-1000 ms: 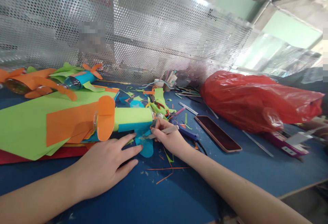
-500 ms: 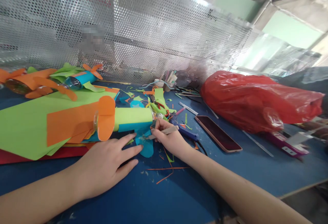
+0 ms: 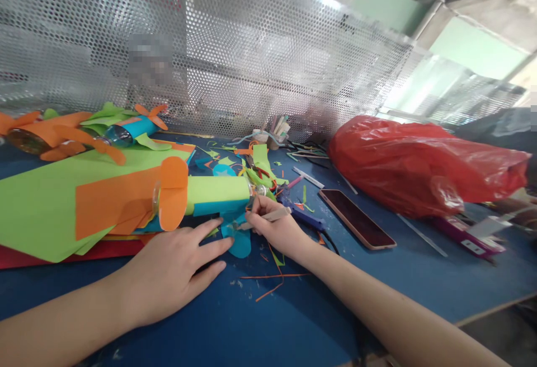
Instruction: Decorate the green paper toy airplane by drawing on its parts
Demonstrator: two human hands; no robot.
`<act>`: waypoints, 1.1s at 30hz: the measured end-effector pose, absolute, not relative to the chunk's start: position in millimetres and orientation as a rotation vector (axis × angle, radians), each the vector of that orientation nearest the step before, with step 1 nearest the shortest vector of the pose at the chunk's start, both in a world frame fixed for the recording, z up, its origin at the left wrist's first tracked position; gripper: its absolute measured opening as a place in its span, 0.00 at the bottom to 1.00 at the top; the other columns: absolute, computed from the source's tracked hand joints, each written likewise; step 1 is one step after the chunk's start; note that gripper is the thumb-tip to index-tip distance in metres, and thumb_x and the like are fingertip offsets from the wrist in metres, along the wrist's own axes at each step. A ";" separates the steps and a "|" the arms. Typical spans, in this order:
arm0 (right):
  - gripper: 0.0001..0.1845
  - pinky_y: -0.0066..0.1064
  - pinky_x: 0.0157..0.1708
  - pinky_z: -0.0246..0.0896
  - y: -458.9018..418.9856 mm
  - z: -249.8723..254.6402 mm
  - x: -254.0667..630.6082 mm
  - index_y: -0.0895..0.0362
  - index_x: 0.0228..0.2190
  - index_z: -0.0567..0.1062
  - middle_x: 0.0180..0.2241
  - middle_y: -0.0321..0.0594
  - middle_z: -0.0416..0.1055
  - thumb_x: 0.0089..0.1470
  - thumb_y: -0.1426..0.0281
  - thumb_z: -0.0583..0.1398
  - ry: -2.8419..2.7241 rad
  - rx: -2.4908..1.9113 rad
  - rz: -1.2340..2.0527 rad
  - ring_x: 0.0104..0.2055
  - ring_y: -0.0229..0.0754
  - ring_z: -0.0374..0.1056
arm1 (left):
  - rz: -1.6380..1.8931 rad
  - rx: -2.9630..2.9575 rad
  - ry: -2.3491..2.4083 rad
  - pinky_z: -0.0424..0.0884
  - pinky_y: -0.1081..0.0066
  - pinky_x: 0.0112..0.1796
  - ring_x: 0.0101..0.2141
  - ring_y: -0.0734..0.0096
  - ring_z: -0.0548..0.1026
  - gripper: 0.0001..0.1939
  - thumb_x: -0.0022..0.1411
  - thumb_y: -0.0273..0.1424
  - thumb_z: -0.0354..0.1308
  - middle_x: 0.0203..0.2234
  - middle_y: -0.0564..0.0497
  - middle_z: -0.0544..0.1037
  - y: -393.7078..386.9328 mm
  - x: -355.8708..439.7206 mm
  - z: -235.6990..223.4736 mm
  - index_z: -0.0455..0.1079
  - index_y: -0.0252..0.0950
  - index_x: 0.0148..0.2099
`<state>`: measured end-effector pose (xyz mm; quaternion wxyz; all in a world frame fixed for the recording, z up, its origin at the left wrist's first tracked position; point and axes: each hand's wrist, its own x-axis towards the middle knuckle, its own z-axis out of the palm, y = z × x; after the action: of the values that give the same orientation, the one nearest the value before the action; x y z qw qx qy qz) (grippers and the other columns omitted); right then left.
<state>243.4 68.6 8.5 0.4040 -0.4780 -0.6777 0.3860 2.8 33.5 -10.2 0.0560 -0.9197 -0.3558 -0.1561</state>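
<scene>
Between the fingers of my right hand (image 3: 272,222) is a slim pale pen (image 3: 274,215), its tip down on a blue rounded paper cutout (image 3: 240,244). My left hand (image 3: 176,272) lies flat with its fingers spread, the fingertips on the left edge of that cutout. Just beyond both hands rests a clear plastic bottle wrapped in lime-green paper (image 3: 218,191), with a blue strip along its near side. An orange rounded paper piece (image 3: 174,193) stands at its left end.
Stacked coloured paper (image 3: 37,205) and more paper-wrapped bottles (image 3: 54,132) lie left. Behind are scissors (image 3: 258,168) among scraps. To the right are a blue glue gun (image 3: 308,217), a phone (image 3: 356,219) and a red plastic bag (image 3: 419,165). A perforated metal screen (image 3: 260,48) stands behind.
The pen in my right hand has shifted very slightly over the blue cutout. My left hand and the wrapped bottle stay where they were.
</scene>
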 end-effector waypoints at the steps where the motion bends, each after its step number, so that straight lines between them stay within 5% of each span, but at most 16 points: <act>1: 0.12 0.29 0.24 0.51 68.4 8.6 243.4 0.51 0.24 0.63 0.19 0.27 0.60 0.52 0.65 0.62 -1.712 -1.211 0.976 0.22 0.36 0.57 | -0.473 -2.790 -1.080 0.83 0.52 0.41 0.44 0.49 0.84 0.25 0.79 0.43 0.41 0.63 0.42 0.75 33.7 2.8 -10.1 0.76 0.51 0.63; 33: 0.12 0.29 0.23 0.50 69.3 8.5 243.1 0.51 0.24 0.63 0.19 0.27 0.60 0.52 0.63 0.61 -1.717 -1.196 0.976 0.22 0.36 0.56 | -0.503 -2.775 -1.059 0.83 0.51 0.41 0.44 0.49 0.84 0.25 0.79 0.43 0.41 0.63 0.42 0.75 34.2 1.9 -12.7 0.76 0.51 0.63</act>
<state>243.1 69.3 8.5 0.4044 -0.4737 -0.6802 0.3866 1.9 34.2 -12.7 0.0644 -0.9192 -0.3508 -0.1667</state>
